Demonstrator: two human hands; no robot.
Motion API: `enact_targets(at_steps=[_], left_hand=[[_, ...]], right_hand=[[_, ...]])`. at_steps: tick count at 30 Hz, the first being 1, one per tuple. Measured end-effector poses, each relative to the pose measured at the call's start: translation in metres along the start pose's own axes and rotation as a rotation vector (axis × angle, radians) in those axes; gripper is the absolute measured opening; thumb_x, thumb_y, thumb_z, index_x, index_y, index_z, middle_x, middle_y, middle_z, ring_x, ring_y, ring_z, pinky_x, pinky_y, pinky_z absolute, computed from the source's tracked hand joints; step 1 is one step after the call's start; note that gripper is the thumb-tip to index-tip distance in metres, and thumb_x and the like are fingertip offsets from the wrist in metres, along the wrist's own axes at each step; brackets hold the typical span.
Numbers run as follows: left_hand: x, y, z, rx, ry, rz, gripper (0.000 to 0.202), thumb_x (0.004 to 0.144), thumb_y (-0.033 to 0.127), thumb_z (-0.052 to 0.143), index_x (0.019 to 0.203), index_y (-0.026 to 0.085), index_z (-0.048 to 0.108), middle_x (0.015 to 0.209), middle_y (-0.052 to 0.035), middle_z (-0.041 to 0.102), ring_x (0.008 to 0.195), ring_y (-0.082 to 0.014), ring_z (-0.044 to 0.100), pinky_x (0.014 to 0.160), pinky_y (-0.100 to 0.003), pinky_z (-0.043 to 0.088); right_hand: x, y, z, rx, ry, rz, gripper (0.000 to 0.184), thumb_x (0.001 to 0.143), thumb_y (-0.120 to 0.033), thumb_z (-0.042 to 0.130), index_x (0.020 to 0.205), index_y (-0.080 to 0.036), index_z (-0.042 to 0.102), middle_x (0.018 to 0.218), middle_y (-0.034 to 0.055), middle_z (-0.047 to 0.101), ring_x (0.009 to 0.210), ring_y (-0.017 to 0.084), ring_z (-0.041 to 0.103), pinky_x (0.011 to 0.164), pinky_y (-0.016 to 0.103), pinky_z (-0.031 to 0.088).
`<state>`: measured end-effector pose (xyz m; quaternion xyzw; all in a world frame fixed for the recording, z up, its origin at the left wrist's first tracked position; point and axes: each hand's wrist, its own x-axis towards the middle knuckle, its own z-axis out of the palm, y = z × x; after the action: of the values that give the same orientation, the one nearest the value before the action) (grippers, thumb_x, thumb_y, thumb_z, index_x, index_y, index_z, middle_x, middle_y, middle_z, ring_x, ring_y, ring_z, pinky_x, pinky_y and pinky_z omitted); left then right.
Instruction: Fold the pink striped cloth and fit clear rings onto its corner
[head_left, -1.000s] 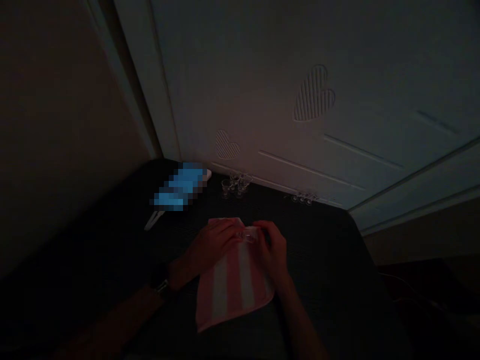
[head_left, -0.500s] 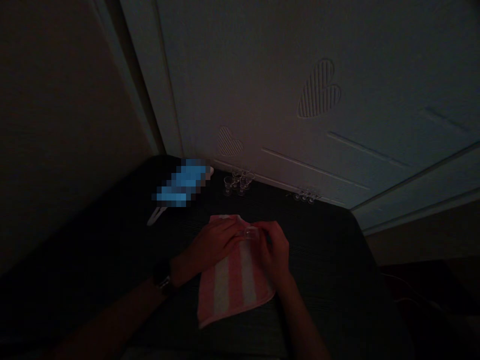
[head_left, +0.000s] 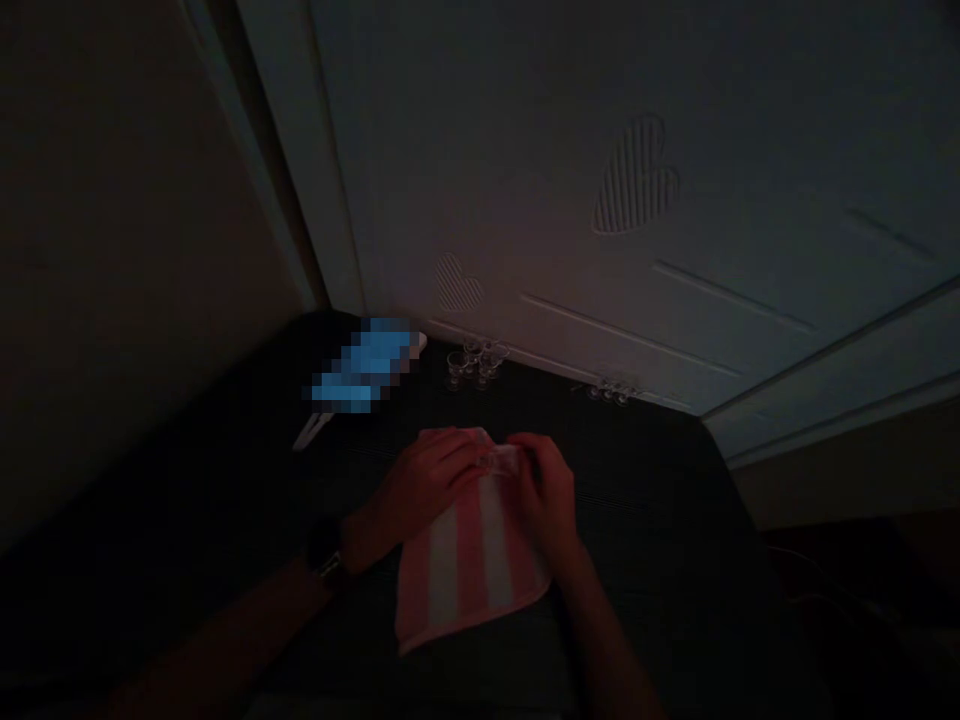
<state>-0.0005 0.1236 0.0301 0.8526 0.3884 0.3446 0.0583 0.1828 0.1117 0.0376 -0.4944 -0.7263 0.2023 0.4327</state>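
The scene is very dim. A pink and white striped cloth (head_left: pixel 465 565) lies on a dark table (head_left: pixel 660 520). Both my hands rest on its far end. My left hand (head_left: pixel 427 480) and my right hand (head_left: pixel 544 495) have their fingers closed round a small clear glass (head_left: pixel 499 462) held between them, with cloth bunched about it. A dark watch sits on my left wrist (head_left: pixel 326 555).
A cluster of small clear glasses (head_left: pixel 474 366) stands at the table's far edge, and a second small group (head_left: pixel 611 391) to its right. A blurred blue object (head_left: pixel 360 368) on a white stand lies at the far left. A white panel with heart shapes (head_left: pixel 637 185) rises behind.
My hands have stayed on the small glass and cloth, with only slight finger shifts. The view moved a little.
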Motion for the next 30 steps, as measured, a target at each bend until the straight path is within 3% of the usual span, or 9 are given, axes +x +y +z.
enact_targets(at_steps=[3, 9, 16, 30], left_hand=[[-0.0001, -0.0008, -0.0003, 0.0, -0.03, -0.009, 0.021, 0.086, 0.024, 0.047, 0.103, 0.02, 0.059, 0.106, -0.0033, 0.063, 0.102, -0.0172, 0.055, 0.092, -0.036, 0.043], [-0.0025, -0.0042, 0.0024, 0.034, 0.021, -0.009, 0.025, 0.086, 0.025, 0.047, 0.108, 0.02, 0.057, 0.11, -0.0047, 0.062, 0.102, -0.0184, 0.056, 0.093, -0.038, 0.042], [0.0022, -0.002, -0.0033, 0.012, -0.01, -0.04, 0.023, 0.087, 0.025, 0.044, 0.106, 0.02, 0.057, 0.107, -0.0038, 0.063, 0.097, -0.0168, 0.057, 0.088, -0.034, 0.044], [0.0026, -0.0024, -0.0013, -0.052, -0.047, -0.127, 0.017, 0.086, 0.026, 0.046, 0.098, 0.02, 0.057, 0.099, -0.0024, 0.063, 0.092, -0.0165, 0.057, 0.083, -0.032, 0.044]], right_hand=[[0.0, 0.0003, 0.0004, -0.001, -0.013, 0.024, 0.024, 0.086, -0.014, 0.038, 0.102, -0.021, 0.054, 0.095, 0.0045, 0.058, 0.089, 0.016, 0.053, 0.078, 0.029, 0.042], [-0.0007, 0.0005, 0.0013, 0.014, -0.042, 0.066, 0.028, 0.085, -0.014, 0.037, 0.109, -0.021, 0.05, 0.1, 0.005, 0.058, 0.092, 0.016, 0.054, 0.082, 0.029, 0.042], [-0.001, 0.0001, 0.0026, 0.055, -0.047, 0.119, 0.028, 0.086, -0.016, 0.038, 0.111, -0.021, 0.048, 0.097, 0.0047, 0.059, 0.09, 0.016, 0.056, 0.078, 0.028, 0.044], [-0.0011, 0.0021, 0.0062, 0.32, 0.047, 0.319, 0.027, 0.083, -0.02, 0.043, 0.11, -0.022, 0.046, 0.08, -0.0002, 0.06, 0.073, 0.013, 0.058, 0.067, 0.025, 0.044]])
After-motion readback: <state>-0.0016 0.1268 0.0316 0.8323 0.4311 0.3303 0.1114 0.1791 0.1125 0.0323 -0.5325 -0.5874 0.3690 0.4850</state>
